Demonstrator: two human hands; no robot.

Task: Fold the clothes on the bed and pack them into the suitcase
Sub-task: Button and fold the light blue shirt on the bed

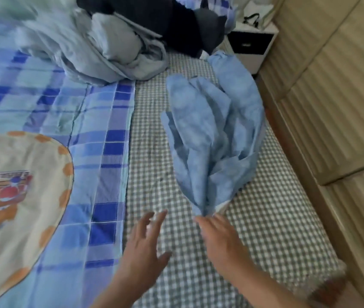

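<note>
right hand [220, 237] pinching blue garment [216, 130], left hand [146, 247] spread

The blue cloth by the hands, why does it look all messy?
The light blue garment lies bunched in loose ridges on the checked sheet, not flat or folded. The right hand touches its gathered near end; the left hand is open beside it.
</note>
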